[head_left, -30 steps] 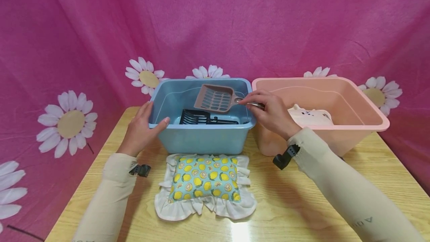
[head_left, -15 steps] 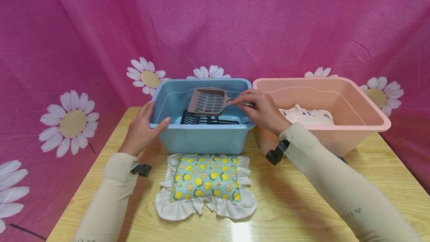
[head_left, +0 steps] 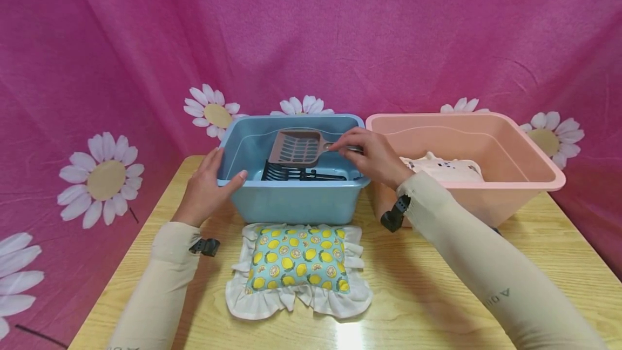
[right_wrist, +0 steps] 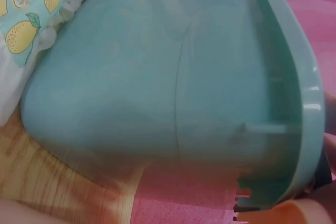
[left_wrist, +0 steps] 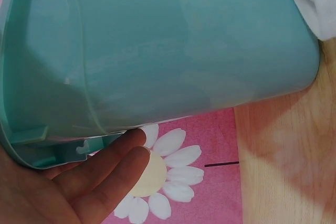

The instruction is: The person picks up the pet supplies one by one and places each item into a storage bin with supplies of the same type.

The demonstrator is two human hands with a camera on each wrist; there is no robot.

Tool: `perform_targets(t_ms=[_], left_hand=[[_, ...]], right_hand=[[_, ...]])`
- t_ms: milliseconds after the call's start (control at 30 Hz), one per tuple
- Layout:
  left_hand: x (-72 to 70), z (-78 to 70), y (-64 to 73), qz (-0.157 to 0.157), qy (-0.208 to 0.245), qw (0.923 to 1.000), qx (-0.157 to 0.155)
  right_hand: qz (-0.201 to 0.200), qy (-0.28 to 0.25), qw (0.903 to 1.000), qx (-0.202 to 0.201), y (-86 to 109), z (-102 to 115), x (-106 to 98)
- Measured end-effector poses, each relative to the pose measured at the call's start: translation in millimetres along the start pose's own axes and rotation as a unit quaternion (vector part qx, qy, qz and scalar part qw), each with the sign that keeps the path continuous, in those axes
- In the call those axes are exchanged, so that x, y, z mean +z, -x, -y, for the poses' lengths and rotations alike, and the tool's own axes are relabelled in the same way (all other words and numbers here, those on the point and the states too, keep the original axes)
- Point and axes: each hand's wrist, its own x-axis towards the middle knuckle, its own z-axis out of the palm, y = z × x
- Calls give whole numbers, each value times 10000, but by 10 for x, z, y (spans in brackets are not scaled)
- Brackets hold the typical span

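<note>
In the head view my right hand [head_left: 371, 158] pinches the handle of a brownish-grey slotted litter scoop [head_left: 295, 150], held inside the blue tub [head_left: 293, 204]. Below it in the tub lies a black slotted scoop [head_left: 284, 174], its head partly covered by the brown one. My left hand [head_left: 203, 188] rests at the tub's left front corner, thumb stretched along the front rim. In the left wrist view, fairly straight fingers [left_wrist: 118, 179] show outside the tub wall. The right wrist view shows mostly the tub's outer side, with the held scoop hidden.
A pink tub [head_left: 486, 118] stands close on the right, a whitish cushion-like thing [head_left: 449, 169] with dark marks inside. In front of the blue tub, a lemon-print pillow [head_left: 296, 263] with white ruffles lies on the wooden table [head_left: 413, 290]. A magenta daisy curtain [head_left: 311, 36] hangs behind.
My right hand has moved left and slightly down with the brown litter scoop, bringing it lower in the blue tub and over the black scoop's head. My left hand stays at the rim.
</note>
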Motion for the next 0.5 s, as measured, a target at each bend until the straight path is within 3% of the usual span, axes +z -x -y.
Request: perform_targets(t_ms=[500], left_hand=[[16, 16, -20, -19, 4, 10000, -25]], right_hand=[[542, -100, 9983, -177, -110, 43, 69]])
